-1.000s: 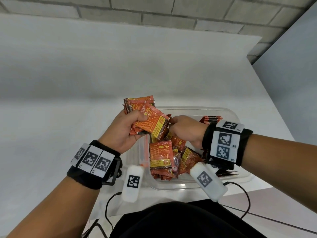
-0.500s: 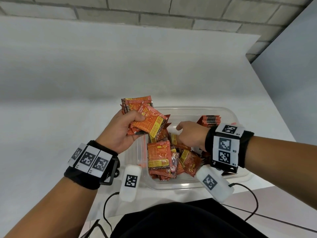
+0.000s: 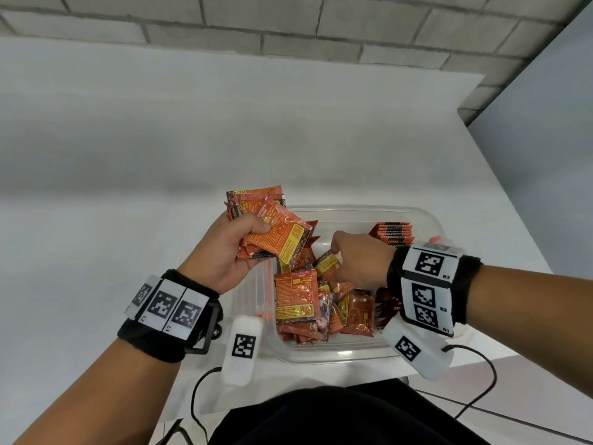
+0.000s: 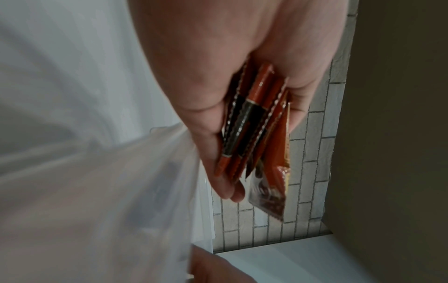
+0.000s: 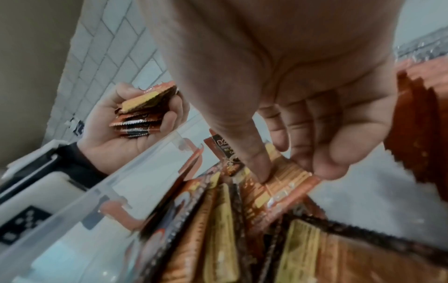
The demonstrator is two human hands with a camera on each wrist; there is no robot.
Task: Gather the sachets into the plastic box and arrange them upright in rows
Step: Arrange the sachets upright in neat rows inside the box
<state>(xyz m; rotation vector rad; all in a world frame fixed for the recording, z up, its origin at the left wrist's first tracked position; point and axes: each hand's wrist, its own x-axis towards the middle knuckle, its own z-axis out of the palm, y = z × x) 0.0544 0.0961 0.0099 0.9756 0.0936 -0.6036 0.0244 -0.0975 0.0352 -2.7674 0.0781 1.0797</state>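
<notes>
A clear plastic box (image 3: 430, 220) sits at the table's near edge, holding a loose heap of orange sachets (image 3: 296, 297). A short row of sachets (image 3: 393, 232) stands upright at its far right. My left hand (image 3: 224, 252) grips a stack of sachets (image 3: 272, 226) above the box's left rim; that same stack of sachets (image 4: 254, 124) shows edge-on in the left wrist view. My right hand (image 3: 356, 258) reaches into the heap, and its thumb and fingers pinch one sachet (image 5: 286, 183) by its top edge.
The white table (image 3: 160, 187) stretches away behind the box to a grey brick wall (image 3: 288, 27). A grey panel (image 3: 545, 139) stands on the right. Cables (image 3: 475, 390) hang from the wrist devices near my body.
My right hand has left the stack in my left hand and dropped into the heap, where it now pinches a single sachet. The left hand still holds its stack in the same place.
</notes>
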